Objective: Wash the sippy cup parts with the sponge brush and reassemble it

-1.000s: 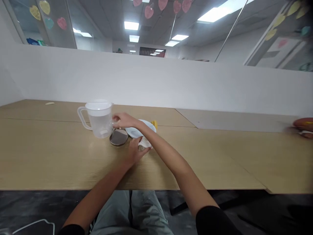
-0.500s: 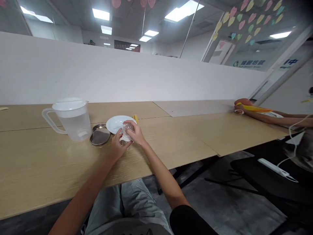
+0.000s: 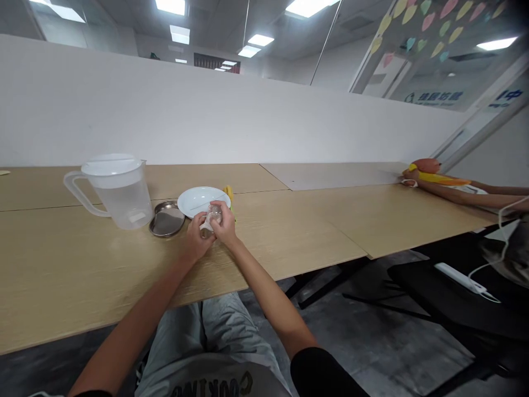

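Both my hands are closed around a small clear rounded container with a white collar (image 3: pixel 214 213), held just above the table in front of the plate. My left hand (image 3: pixel 196 237) grips its lower left side, where the white part and a clear lower part show. From the right, my right hand (image 3: pixel 225 225) wraps its clear upper part, fingers over the top. Much of the container is hidden by my fingers, so its exact kind is unclear. Right behind it lies a white plate (image 3: pixel 194 199) with a thin, stick-like thing on it.
Left of the plate sit a shallow round metal tray (image 3: pixel 167 220) and a clear plastic pitcher (image 3: pixel 128 201) with a white lid. A yellow item (image 3: pixel 228 192) lies at the plate's right edge. Another person's arms (image 3: pixel 467 194) rest on the table far right, beside a black chair (image 3: pixel 438 275).
The view has shifted slightly, so the table things appear a little higher. The container looks turned somewhat, its white collar showing less broadly. Both hands still hold it.
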Demonstrator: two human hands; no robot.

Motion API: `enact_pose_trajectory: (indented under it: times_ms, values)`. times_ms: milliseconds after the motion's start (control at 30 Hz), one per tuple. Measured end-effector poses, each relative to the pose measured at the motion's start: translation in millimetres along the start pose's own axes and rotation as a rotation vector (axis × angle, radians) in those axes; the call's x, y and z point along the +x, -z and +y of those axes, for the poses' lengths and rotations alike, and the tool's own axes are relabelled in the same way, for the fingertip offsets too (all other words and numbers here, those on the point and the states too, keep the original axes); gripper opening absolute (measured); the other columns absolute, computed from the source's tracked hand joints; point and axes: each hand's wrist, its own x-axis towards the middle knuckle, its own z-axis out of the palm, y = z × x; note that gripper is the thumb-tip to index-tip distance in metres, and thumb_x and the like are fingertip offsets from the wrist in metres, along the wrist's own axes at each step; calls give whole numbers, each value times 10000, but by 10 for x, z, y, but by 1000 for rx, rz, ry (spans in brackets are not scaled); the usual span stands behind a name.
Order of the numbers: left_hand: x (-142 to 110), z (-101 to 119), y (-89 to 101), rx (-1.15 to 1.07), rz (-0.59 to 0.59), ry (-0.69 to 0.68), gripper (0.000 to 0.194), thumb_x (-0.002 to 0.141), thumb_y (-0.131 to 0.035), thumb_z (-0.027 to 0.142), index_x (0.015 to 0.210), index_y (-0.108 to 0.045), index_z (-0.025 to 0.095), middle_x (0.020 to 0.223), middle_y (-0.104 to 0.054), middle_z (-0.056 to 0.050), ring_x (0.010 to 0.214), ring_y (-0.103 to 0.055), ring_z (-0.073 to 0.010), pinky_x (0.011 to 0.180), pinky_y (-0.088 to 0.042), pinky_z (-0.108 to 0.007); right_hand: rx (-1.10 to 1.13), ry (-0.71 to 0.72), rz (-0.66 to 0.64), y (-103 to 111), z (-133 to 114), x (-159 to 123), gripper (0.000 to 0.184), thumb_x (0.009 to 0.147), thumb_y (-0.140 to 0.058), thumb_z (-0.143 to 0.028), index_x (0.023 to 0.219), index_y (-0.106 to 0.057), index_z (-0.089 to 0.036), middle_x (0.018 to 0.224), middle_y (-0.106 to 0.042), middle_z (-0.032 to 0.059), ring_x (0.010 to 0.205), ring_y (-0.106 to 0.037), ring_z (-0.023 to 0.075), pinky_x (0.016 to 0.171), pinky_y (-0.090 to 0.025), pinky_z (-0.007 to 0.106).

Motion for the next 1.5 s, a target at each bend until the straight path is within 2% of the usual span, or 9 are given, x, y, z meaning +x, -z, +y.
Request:
enact_pose_trajectory:
  times_ms: [200,333,467,567,833,1067,1233,1367,1500]
  values:
    - [-3,-31,-3,0,2,38,516,691,-683,293,1149,-463,201,1113,-631,-96,1044,-605,-240,905,-473,-403,41,52,21,-4,46,20,433,815,-397,-221,1233,-435,-116,1166,-603,128,1082,-564,188,924,-432,268]
    - [4,-22,7,-1,9,5,499,717,-685,336,1140,-470,181,1099,-635,-114,1021,-613,-243,887,-481,-397,37,74,2,9,72,25,429,835,-408,-251,1246,-436,-131,1201,-595,126,1112,-557,190,945,-431,283]
    - [11,-42,19,27,-9,-24,547,738,-688,370,1193,-459,170,1124,-634,-125,1039,-612,-250,898,-480,-393,92,89,22,5,110,-16,489,877,-402,-308,1329,-372,-122,1246,-578,137,1138,-552,192,949,-437,290]
    - [14,-59,29,42,-16,-33,571,766,-665,410,1236,-448,170,1161,-618,-130,1055,-607,-245,910,-476,-386,149,50,18,-36,165,-48,533,894,-404,-388,1360,-345,-137,1191,-606,121,1054,-594,198,886,-469,289]
    - [29,-23,46,53,-12,-58,548,790,-642,463,1214,-485,154,1127,-620,-121,1016,-601,-240,878,-483,-379,386,237,216,-194,324,-20,510,894,-437,-512,1270,-439,-168,1025,-648,88,870,-623,204,774,-505,327]
    - [33,-47,53,50,-19,-67,503,792,-637,444,1178,-501,153,1111,-623,-113,1005,-593,-236,874,-478,-373,322,219,270,-211,301,-42,517,912,-385,-547,1268,-452,-179,1048,-643,94,932,-622,222,819,-494,343]
    - [32,-41,55,52,-13,-60,483,787,-638,438,1157,-523,150,1089,-631,-111,987,-595,-239,858,-477,-373,305,217,261,-229,299,-53,549,916,-373,-547,1300,-432,-160,1098,-637,119,976,-623,234,836,-495,355]
    - [31,-13,57,66,-6,-43,468,780,-643,450,1131,-553,153,1055,-644,-109,957,-602,-238,838,-483,-369,333,206,226,-207,341,-65,602,904,-400,-562,1333,-423,-140,1052,-661,118,906,-640,229,803,-508,354]
    - [36,15,64,69,-9,-35,482,769,-666,469,1121,-568,154,1047,-652,-106,956,-609,-230,846,-484,-360,406,195,197,-162,406,-67,569,940,-312,-557,1313,-487,-164,1014,-679,95,879,-648,207,806,-507,335]
